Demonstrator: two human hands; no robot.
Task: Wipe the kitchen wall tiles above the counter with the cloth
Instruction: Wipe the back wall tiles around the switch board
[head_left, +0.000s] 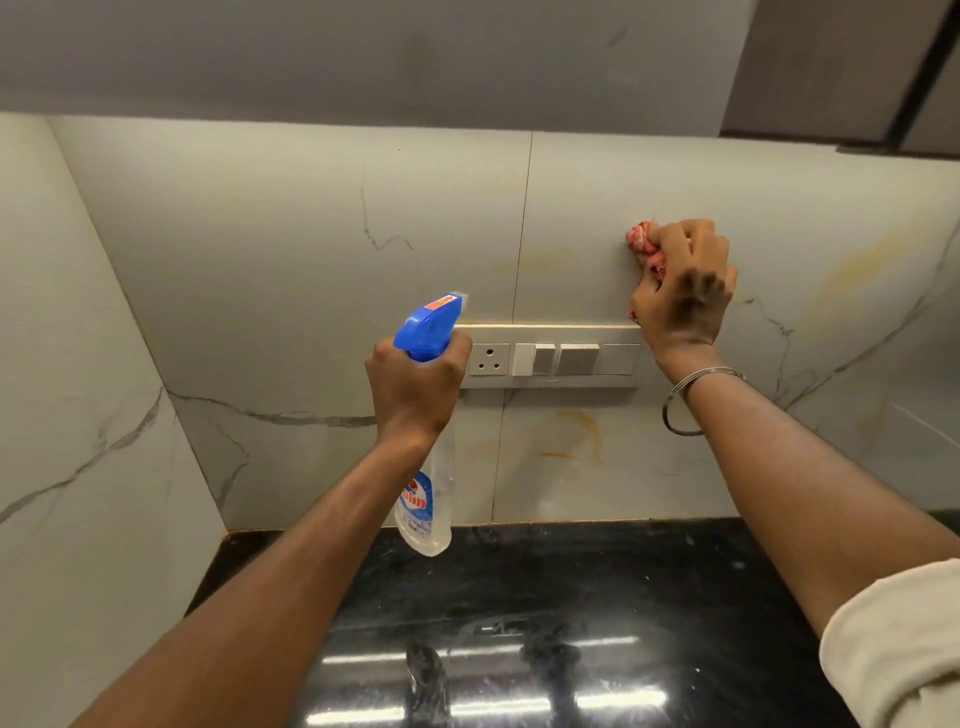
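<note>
Right hand (683, 291) raised against the pale, grey-veined marble-look wall tiles (311, 218), fingers curled tight round a bunched red-and-white patterned cloth (644, 241) and pressing it flat to the tile face, just above the right end of the long cream switch plate (550, 356). Only a small wad of cloth showing past the knuckles at upper left, with a scrap more peeking out below the heel of the hand. Thin silver metal bangle (691, 402) hanging loose on the right wrist; rolled cream sleeve (893, 644) at the lower right edge. Left hand (415, 387) wrapped firmly round the neck of a clear plastic spray bottle with a blue trigger head (428, 325), nozzle aimed up and toward the wall, bottle body hanging down behind the forearm with a blue-and-red label visible. Held in front of the left end of the switch plate, apart from the cloth; whether a finger sits on the trigger cannot be told. On the plate, a three-pin socket beside two grey rocker switches and a blank panel. Faint yellow-orange staining (576, 436) on the tile below the plate, and more of the same tint to the right of the cloth. Glossy black stone counter (597, 597) beneath, reflecting bars of light, meeting the tiles along a thin seam.
</note>
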